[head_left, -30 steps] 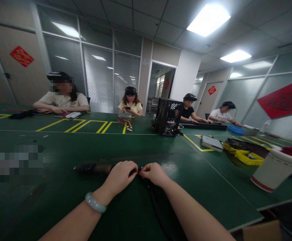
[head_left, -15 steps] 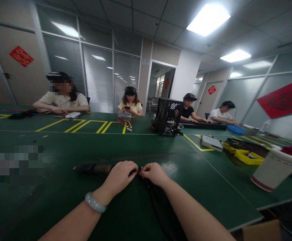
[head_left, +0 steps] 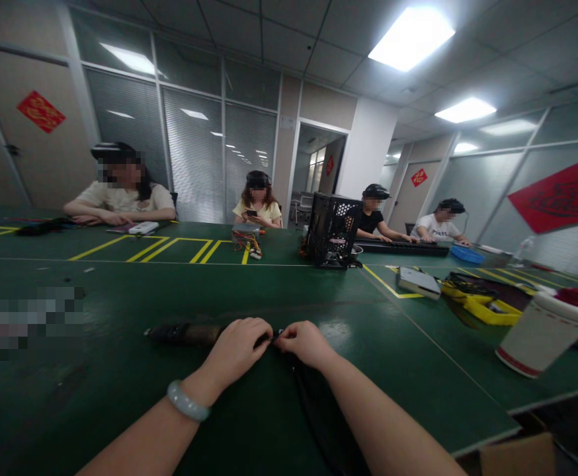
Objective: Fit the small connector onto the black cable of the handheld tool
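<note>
A long, dark rolled bundle (head_left: 190, 334), like a folded umbrella with a brownish band and a small pale tip, lies crosswise on the green table (head_left: 145, 410). My left hand (head_left: 242, 340) is closed over its right end, covering that part. Close beside it, my right hand (head_left: 303, 342) pinches with thumb and forefinger at a small dark piece, mostly hidden by the fingers. The fingertips of both hands almost meet. Black cloth-like material (head_left: 321, 420) trails from under my right hand toward the table's near side.
A black computer case (head_left: 336, 231) stands ahead. Rightward are a flat silver box (head_left: 418, 283), a yellow tray (head_left: 495, 311) with cables by it, and a white cup (head_left: 541, 337). A power supply with coloured wires (head_left: 249, 238) lies farther back. Several people sit across the table.
</note>
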`<state>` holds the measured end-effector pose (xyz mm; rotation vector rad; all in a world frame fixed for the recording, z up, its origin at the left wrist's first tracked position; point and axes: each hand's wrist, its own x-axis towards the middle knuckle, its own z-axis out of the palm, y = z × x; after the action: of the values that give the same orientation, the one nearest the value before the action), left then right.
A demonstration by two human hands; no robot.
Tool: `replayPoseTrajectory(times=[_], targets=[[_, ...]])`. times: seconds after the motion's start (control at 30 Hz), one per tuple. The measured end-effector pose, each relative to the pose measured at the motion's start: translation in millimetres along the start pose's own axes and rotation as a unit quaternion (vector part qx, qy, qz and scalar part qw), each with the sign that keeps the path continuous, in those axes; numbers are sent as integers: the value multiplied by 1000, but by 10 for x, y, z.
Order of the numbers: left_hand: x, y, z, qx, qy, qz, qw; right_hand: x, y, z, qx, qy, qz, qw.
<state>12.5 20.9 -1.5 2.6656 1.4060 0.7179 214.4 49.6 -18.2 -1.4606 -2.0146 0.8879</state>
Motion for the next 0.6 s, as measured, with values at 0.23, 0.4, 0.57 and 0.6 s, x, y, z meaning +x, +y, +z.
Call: replayPoseTrajectory(times=[0.23, 0.4, 0.57, 0.6], targets=[[-2, -13, 32, 1, 8, -19, 1000, 6, 0, 14, 7, -7, 14, 1000], [-5, -3, 9, 0, -1, -7, 1000, 1, -12, 5, 5, -13, 20, 1000], [5, -24, 22, 5, -3, 5, 1000, 8, -13, 0, -9, -13, 13, 1000], [5, -31, 31, 5, -3, 4, 1000, 14, -5, 3, -12, -13, 13, 1000]])
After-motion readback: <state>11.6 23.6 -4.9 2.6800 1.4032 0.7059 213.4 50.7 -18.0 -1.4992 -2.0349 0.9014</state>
